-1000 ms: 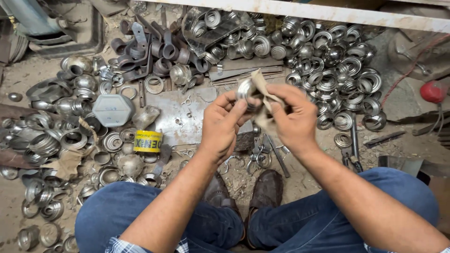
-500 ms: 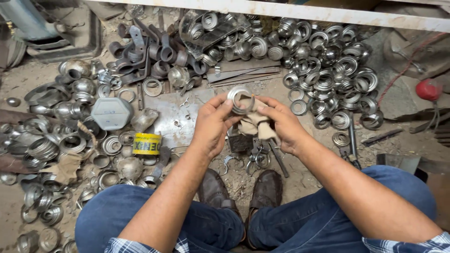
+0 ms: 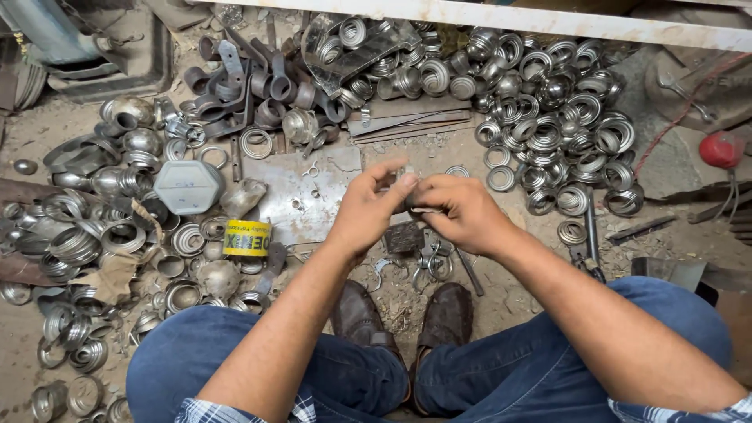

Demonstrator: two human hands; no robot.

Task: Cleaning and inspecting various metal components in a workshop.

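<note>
- Metal part (image 3: 406, 174): small, pinched between both hands at frame centre, mostly hidden by the fingers.
- Left hand (image 3: 368, 210): fingers closed on the part from 8 o'clock.
- Right hand (image 3: 460, 211): fingers closed on it from 4 o'clock, touching the left.
- Steel plate (image 3: 298, 192): flat on the ground at 9 o'clock of the hands.
- Yellow tin (image 3: 247, 237): beyond it, at 8 o'clock.
- Ring pile (image 3: 564, 133): at 2 o'clock.
- Shoes (image 3: 407, 317): at 6 o'clock.

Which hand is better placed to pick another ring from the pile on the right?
Probably the right hand: it lies nearer the ring pile. Both hands pinch a small metal part; the left hand could hold it alone.
</note>
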